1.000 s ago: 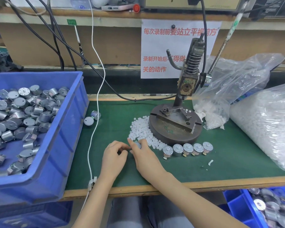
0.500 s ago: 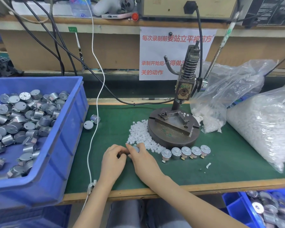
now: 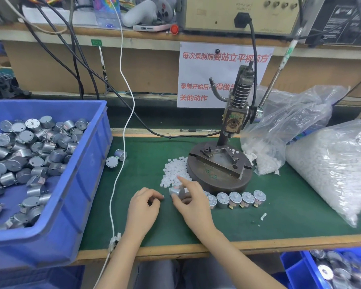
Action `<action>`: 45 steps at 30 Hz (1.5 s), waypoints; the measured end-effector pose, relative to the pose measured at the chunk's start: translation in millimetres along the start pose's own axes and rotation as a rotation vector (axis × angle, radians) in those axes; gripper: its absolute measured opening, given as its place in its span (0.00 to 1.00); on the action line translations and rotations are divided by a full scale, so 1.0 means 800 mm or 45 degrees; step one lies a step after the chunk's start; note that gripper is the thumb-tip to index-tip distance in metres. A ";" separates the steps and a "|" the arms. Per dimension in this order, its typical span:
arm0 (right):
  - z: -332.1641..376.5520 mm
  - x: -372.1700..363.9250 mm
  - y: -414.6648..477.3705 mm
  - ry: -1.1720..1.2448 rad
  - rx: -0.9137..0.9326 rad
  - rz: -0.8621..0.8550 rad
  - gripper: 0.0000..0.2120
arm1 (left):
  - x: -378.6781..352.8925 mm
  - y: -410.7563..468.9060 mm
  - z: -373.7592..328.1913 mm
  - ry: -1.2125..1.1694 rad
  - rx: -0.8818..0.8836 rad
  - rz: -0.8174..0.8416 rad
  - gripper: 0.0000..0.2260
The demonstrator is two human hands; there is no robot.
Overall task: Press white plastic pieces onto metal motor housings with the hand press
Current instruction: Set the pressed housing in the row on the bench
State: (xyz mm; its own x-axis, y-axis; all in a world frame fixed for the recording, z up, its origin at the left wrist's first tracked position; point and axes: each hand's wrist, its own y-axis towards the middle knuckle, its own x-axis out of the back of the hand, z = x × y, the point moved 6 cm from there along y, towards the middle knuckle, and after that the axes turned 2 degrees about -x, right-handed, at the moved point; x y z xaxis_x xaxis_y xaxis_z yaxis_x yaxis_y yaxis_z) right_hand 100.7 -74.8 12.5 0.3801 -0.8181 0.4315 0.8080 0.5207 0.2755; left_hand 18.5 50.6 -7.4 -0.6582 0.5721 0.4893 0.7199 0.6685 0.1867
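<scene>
My right hand grips a small metal motor housing just above the green mat, its index finger stretched toward the pile of white plastic pieces. My left hand rests a little to the left, apart from the housing. Its fingers are curled with thumb against fingertip, and what they hold is hidden. The hand press stands behind on its round iron base, with no housing in its fixture. A row of several motor housings with white tops stands in front of the base.
A big blue bin full of motor housings fills the left side, with two loose housings beside it. Clear bags of white pieces lie on the right. A white cable crosses the mat. Another blue bin sits below the table edge.
My hands were together on the housing; now the left hand has let go and drawn left, while the right hand lifts the housing slightly and extends its index finger.
</scene>
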 end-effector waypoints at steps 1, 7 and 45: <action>0.000 0.008 0.005 0.119 -0.059 -0.058 0.22 | 0.001 0.000 -0.002 0.001 -0.003 0.012 0.13; 0.011 0.064 0.052 0.118 -0.193 -0.157 0.17 | -0.001 0.001 0.000 0.049 -0.046 0.015 0.15; -0.012 0.184 0.130 0.129 -0.175 -0.573 0.37 | -0.002 0.006 0.001 0.079 0.018 -0.005 0.13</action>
State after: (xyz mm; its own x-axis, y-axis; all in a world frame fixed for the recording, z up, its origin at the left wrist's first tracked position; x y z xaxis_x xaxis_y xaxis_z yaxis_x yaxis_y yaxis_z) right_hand 244.8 -143.8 96.3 0.0156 -0.9781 0.2074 0.9518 0.0781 0.2967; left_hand 22.7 53.4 -8.1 -0.6460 0.5392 0.5403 0.7137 0.6777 0.1770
